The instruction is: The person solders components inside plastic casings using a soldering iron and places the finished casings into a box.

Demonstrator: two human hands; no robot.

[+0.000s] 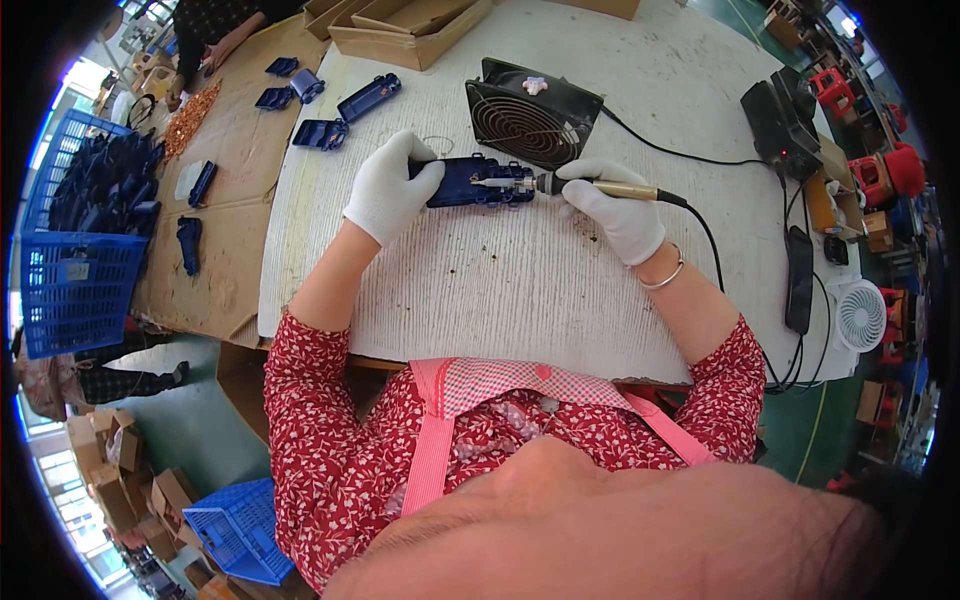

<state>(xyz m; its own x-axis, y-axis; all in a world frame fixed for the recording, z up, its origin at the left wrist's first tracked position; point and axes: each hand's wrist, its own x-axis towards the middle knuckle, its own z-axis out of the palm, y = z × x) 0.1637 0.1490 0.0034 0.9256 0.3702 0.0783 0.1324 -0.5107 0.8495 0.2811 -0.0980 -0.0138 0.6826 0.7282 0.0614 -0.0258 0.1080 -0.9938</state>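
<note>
My left hand [393, 188], in a white glove, grips the left end of a dark blue plastic housing [452, 185] lying on the white tabletop. In my gloved right hand [618, 208] is a soldering iron [625, 190], held like a pen, its tip pointing left over the housing's right half. Small metal parts show inside the housing near the tip; whether the tip touches them I cannot tell. A black cord runs from the iron's handle to the right. Just beyond the housing stands a black square fan [530, 112] with a round grille.
More blue housings [368, 97] lie at the far left. A blue crate [82, 270] full of dark blue parts is beside a cardboard sheet [235, 200] with copper-coloured pieces [192, 120]. Across it, another person's hand [215, 55] shows. A black power unit [785, 125] sits right; cords trail there.
</note>
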